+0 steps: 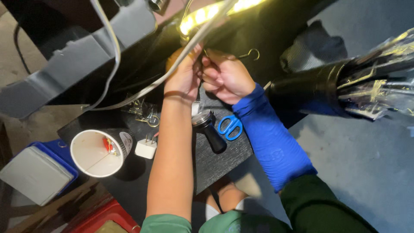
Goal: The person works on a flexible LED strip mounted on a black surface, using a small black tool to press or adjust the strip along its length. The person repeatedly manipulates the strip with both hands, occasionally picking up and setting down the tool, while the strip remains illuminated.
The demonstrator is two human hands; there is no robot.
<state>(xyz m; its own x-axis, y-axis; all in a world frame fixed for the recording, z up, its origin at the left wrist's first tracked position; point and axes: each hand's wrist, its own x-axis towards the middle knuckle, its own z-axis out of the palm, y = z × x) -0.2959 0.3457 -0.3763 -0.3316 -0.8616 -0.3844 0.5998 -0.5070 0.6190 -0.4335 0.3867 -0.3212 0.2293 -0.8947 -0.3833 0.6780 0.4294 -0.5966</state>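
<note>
Head view: a small metal hook (250,54) is pinched by the right hand (226,77) and left hand (185,77) under the lit lamp (215,11), blue scissors (230,126) parked by the tabletop's (220,159) edge.

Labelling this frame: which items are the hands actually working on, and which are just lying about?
In hand:
- left hand and right hand, both in a pinching grip at the white cable beside the small metal hook
- glowing yellow light strip just above

Lying about:
- blue-handled scissors
- white paper cup
- white plug adapter
- black torch

One head-worn view looks steeply down, close over the black tabletop (224,159); no second view.
</note>
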